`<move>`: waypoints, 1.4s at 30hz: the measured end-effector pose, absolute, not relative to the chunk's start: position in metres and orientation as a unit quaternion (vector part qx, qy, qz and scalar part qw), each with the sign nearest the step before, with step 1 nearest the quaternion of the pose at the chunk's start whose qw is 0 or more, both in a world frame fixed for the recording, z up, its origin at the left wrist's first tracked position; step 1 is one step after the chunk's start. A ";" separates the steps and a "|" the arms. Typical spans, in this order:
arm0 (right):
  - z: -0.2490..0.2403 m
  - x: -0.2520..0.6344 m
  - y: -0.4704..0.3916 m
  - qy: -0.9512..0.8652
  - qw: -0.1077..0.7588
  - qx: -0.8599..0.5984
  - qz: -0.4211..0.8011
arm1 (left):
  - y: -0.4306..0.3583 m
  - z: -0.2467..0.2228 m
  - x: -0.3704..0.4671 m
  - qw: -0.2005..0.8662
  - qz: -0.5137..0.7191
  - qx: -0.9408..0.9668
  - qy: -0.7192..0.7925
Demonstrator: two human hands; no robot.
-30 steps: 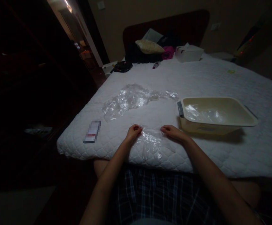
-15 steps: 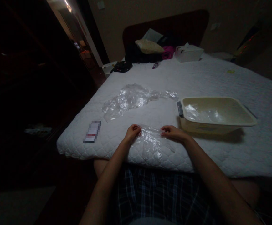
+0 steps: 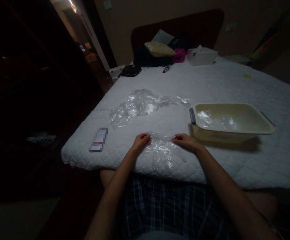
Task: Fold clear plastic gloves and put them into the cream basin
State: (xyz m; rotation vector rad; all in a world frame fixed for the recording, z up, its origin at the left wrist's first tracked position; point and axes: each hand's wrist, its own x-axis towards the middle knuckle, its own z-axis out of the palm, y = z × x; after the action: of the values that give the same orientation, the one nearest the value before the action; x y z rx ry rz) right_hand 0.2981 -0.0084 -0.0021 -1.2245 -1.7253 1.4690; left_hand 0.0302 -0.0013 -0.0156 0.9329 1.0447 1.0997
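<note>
A clear plastic bag [image 3: 162, 151] lies at the near edge of the bed, its upper edge stretched between my two hands. My left hand [image 3: 141, 140] pinches that edge at its left end. At the other end, my right hand [image 3: 183, 140] grips it between thumb and fingers. Beyond them a heap of crumpled clear plastic bags [image 3: 142, 105] is spread over the quilted white bed cover [image 3: 124, 146]. To the right of my right hand stands a cream plastic basin [image 3: 225, 135] with grey handles, and some clear plastic [image 3: 217, 121] shows inside it.
A phone-like blurred rectangle [image 3: 99, 140] lies on the bed to the left. Toward the headboard [image 3: 200, 26] are a beige pillow [image 3: 160, 49], a rolled magenta cloth [image 3: 179, 55], a white box [image 3: 202, 56] and a small bottle [image 3: 166, 69]. The bed's front edge borders my lap.
Both hands stay almost in place, still holding the bag's edge. The view has shifted very slightly; the other things lie as before.
</note>
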 end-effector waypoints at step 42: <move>-0.010 0.296 -0.010 -0.629 0.339 -0.475 0.515 | -0.004 -0.012 0.032 0.617 0.453 0.450 0.460</move>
State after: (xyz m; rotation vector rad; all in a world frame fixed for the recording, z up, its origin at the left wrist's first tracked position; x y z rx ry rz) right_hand 0.2957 -0.0098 -0.0103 -1.2365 -1.6372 1.3401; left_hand 0.0324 -0.0043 -0.0124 1.0371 1.0586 1.0439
